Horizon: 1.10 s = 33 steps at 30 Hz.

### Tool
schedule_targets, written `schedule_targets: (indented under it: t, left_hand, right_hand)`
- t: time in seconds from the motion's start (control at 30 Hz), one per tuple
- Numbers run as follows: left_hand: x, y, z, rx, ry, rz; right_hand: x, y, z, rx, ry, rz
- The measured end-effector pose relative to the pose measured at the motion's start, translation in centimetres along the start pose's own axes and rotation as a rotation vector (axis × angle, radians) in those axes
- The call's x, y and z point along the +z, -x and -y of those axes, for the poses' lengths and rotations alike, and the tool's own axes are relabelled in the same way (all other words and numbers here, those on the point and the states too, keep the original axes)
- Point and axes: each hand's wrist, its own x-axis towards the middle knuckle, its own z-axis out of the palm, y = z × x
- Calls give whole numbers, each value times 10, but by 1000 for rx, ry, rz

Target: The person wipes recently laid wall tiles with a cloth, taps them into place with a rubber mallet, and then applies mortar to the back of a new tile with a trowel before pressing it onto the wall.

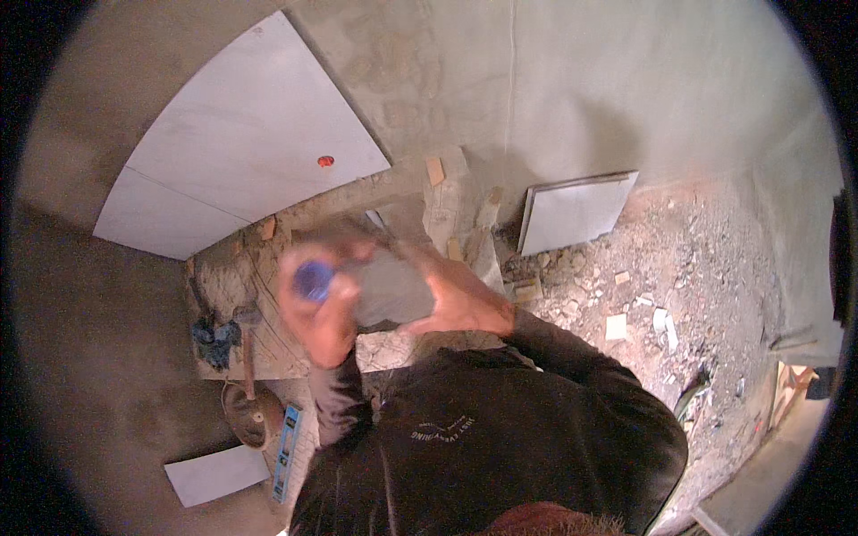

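My left hand (323, 326) is closed around a small round blue thing (313, 280), too smeared by motion for me to tell its kind. Just right of it is a flat grey slab (386, 288), like a piece of tile with its dull side up. My right hand (469, 299) grips the slab's right edge, thumb and fingers apart along it. Whether the left hand also touches the slab, I cannot tell. Both are held over a dusty, mortar-stained board or low surface (384, 347).
Large white tiles (241, 116) cover part of the wall at upper left, one with a round orange-red hole. More tiles (576, 213) lean against the wall at right, above rubble (679, 268). At lower left are a hammer (248, 348), a blue spirit level (286, 454) and a white tile piece (217, 474).
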Motion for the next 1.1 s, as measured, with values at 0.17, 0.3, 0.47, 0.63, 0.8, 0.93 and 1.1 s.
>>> schedule_targets:
  t: [0.17,0.3,0.47,0.63,0.8,0.93,1.1]
  left_hand:
    - [61,-40,3,-163,-55,198]
    - [75,-42,0,4,35,265]
    - [-33,-7,61,-140,-373,318]
    - [-158,113,120,-424,-566,81]
    - [-211,192,115,-515,-527,-101]
    - [-229,219,124,-519,-453,-265]
    - [-237,250,115,-517,-482,-315]
  right_hand:
    - [-46,25,1,187,-73,-175]
    - [-78,49,-3,232,36,-347]
    - [-150,57,5,301,402,-391]
    - [-220,12,17,201,739,-400]
    - [-269,-80,28,170,1153,-312]
    - [-295,-144,83,274,1314,-301]
    - [-294,-179,174,340,1497,-260]
